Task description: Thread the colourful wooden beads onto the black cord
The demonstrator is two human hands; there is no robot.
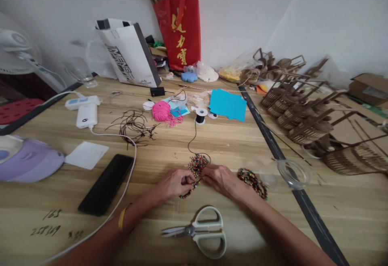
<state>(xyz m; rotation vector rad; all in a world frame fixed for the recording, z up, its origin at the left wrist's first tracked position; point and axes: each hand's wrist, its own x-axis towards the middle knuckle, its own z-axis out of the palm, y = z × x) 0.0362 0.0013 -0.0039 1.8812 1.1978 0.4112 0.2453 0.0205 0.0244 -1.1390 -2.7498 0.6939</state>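
Note:
Multicoloured beads [197, 164] lie heaped on the wooden table between my two hands, and a short beaded strand [187, 194] curves out below them. My left hand [178, 182] pinches the strand near its upper end. From the other side, the closed fingers of my right hand [218, 179] meet at the beads; a thin black cord [190, 141] runs from there up to a white spool [200, 115]. Exactly what the right fingertips grip is too small to see. Scissors [209, 232] with pale handles lie partly spread below both hands. Finished-looking bead loops [253, 183] rest beside my right forearm.
A black phone [106, 184] and a white cable [133, 157] lie left. Loose black cords [133, 127], pink yarn [161, 111] and blue sheets [228, 104] are farther back. A clear round container [293, 174] and woven baskets [303, 124] stand right.

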